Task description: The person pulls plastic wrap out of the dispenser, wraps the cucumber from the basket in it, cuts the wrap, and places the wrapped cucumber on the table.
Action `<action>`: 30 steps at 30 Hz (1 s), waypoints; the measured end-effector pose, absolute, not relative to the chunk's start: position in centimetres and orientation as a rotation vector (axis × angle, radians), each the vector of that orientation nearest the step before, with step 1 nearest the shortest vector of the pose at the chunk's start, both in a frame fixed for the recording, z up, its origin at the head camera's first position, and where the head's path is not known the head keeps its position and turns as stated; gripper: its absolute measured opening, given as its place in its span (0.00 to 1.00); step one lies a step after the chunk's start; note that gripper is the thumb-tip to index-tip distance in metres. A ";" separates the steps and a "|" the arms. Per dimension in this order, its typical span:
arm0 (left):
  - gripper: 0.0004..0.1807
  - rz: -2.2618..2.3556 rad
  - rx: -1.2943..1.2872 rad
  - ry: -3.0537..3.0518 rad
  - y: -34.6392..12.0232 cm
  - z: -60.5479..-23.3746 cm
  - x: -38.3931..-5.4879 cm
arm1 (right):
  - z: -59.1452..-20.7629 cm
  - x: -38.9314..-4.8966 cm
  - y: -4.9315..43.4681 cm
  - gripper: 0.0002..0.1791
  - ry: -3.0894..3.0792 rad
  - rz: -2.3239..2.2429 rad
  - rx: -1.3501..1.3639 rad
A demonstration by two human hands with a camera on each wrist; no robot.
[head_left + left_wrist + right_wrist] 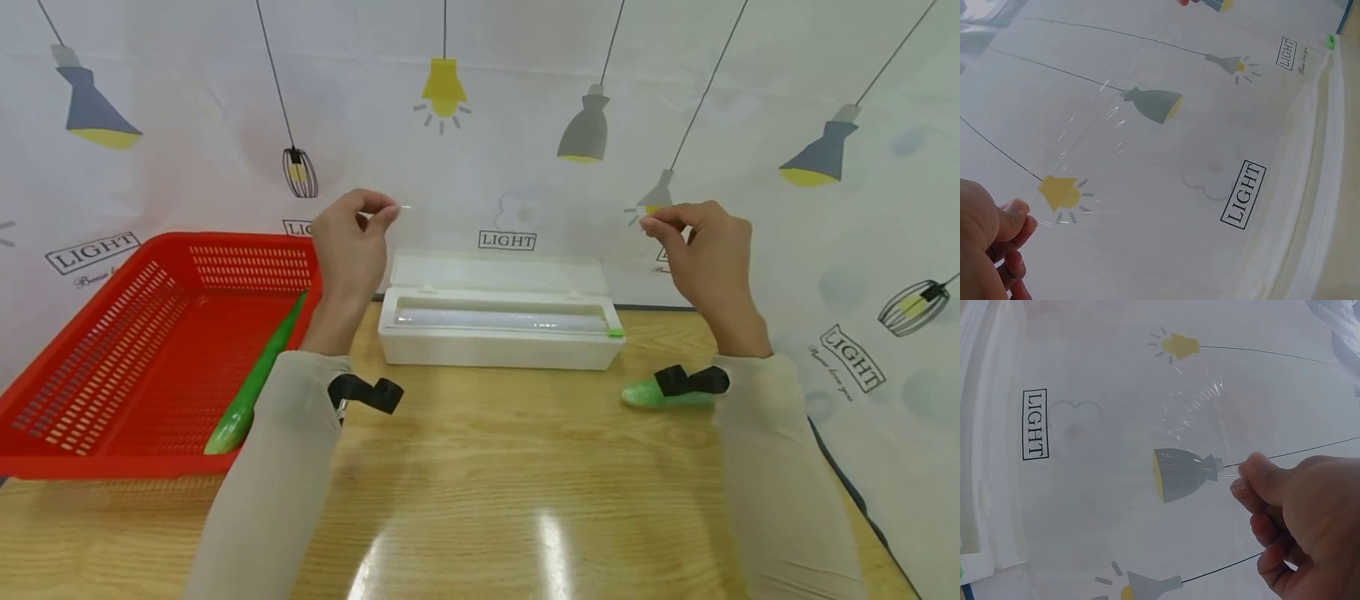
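A sheet of clear cling film spans the space between my two raised hands, showing mostly as fine glints and creases. My left hand pinches one corner between thumb and forefinger. The opposite corner is pinched the same way by my right hand. Below and between them, a white cling film dispenser stands on the table with its lid raised at the back. Inside it lies the film roll, and a small green cutter sits at the right end of its front edge.
At the left stands a red plastic basket with a long green cucumber along its right side. Another cucumber lies on the wooden table, partly behind the right wrist strap. A lamp-printed backdrop rises behind.
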State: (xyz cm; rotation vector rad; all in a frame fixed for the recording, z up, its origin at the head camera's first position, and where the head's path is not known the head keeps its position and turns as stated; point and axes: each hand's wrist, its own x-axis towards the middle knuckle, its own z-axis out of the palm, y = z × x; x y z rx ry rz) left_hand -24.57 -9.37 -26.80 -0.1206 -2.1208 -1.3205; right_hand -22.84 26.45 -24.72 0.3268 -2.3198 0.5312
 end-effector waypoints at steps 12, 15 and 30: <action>0.10 -1.298 -0.149 -2.059 -9.4 -24.5 -23.1 | -22.6 -21.5 26.2 0.14 -2.234 0.525 0.338; 0.10 -1.293 -0.173 -2.032 -9.4 -24.0 -22.8 | -21.9 -21.1 26.2 0.14 -2.212 0.518 0.345; 0.11 -1.230 -0.225 -1.985 -9.5 -21.1 -21.1 | -19.8 -19.7 26.2 0.11 -2.088 0.562 0.323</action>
